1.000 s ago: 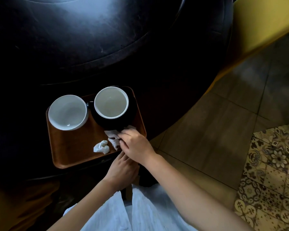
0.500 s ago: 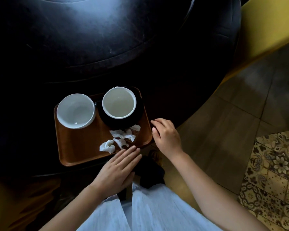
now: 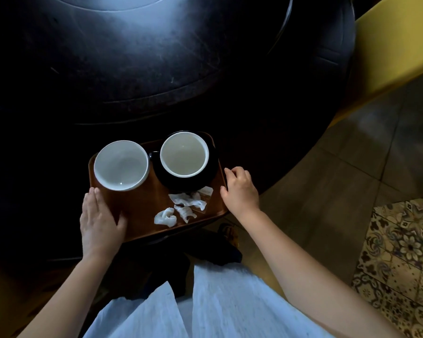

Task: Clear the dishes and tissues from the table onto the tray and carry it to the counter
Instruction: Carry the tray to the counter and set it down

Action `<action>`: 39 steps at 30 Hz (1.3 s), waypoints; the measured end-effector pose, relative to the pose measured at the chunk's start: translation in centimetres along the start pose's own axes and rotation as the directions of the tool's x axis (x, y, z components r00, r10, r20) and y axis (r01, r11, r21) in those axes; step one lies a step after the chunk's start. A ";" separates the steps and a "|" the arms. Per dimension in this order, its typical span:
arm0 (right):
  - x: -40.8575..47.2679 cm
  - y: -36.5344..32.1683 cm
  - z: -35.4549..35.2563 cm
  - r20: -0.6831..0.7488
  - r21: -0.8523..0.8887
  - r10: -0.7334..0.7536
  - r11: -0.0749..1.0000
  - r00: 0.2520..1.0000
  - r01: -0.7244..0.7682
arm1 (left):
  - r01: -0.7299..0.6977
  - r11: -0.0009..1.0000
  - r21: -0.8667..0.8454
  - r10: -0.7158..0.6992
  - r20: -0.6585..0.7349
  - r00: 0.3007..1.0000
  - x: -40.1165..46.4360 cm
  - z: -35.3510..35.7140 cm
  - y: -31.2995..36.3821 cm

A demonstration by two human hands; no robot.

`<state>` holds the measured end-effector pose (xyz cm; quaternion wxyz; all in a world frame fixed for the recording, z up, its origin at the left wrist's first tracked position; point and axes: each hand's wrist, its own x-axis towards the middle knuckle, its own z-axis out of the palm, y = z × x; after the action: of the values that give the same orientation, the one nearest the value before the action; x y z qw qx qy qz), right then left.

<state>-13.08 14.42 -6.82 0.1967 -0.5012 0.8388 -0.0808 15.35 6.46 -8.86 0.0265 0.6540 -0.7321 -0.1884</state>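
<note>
Grip: my left hand [image 3: 98,222] lies spread flat on the tray [image 3: 142,215]; right hand [image 3: 239,191] curls round its rim.
Axis: tray's length runs 9-to-3 between them, one hand per end.

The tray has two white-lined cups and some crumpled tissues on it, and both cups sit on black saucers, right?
Not quite. The head view shows only the right cup on a black saucer; the left cup stands directly on the tray. The rest holds: both are white inside, and crumpled tissues lie on the tray near them.
</note>
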 end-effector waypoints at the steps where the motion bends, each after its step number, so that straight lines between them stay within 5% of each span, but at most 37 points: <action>1: 0.2 -0.3 -0.1 0.006 0.019 0.017 1.000 1.000 -0.017 | 0.029 0.999 -0.032 -0.029 -0.011 1.000 0.3 -0.1 0.2; 6: 1.2 -1.5 -0.1 0.016 0.121 0.115 0.986 0.993 -0.117 | 0.189 0.965 -0.180 -0.200 -0.045 0.979 2.3 -1.0 0.2; 14: 1.8 -1.5 -0.3 0.084 0.124 0.206 0.969 0.975 -0.216 | 0.234 0.937 -0.259 -0.221 0.077 0.972 4.9 -3.9 -1.5; 39: 4.7 -1.3 -1.9 0.277 0.411 0.185 0.864 0.943 -0.291 | 0.396 0.734 -0.552 -0.008 0.575 0.818 8.6 -7.0 -3.9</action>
<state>-14.83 9.54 -5.81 0.4101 -0.3404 0.8250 -0.1879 19.83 -3.88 -5.37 0.0244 0.6024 -0.5180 -0.6068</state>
